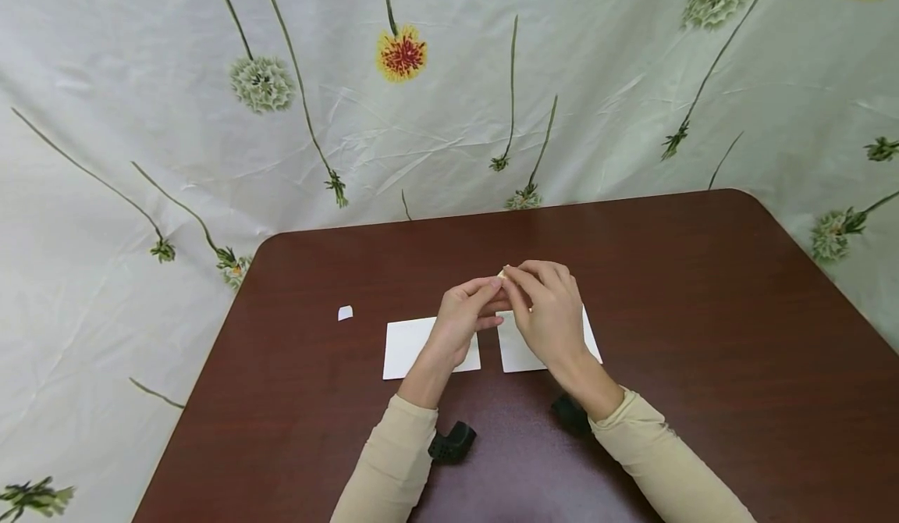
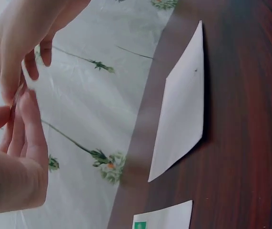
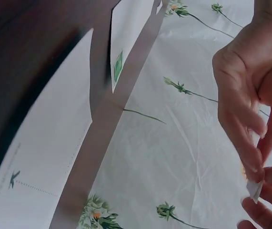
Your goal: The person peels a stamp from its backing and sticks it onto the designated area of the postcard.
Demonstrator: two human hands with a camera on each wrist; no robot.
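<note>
Above the table my left hand [image 1: 460,316] and right hand [image 1: 551,312] meet at the fingertips. Between them is a small thin whitish piece [image 3: 255,190], like paper or a sticker; its exact kind cannot be made out. Left thumb and fingers pinch it from one side, and right thumb and fingers pinch it from the other. Edge-on, it is barely visible in the left wrist view. Below the hands lie two white cards, a left card [image 1: 407,347] with a green mark and a right card [image 1: 520,351] with small printing, both partly covered by the hands.
A small white scrap [image 1: 345,313] lies on the dark brown table [image 1: 702,312], left of the cards. Black devices sit by the wrists, one of them a wrist camera [image 1: 453,442]. Behind the table hangs a flowered cloth [image 1: 449,117].
</note>
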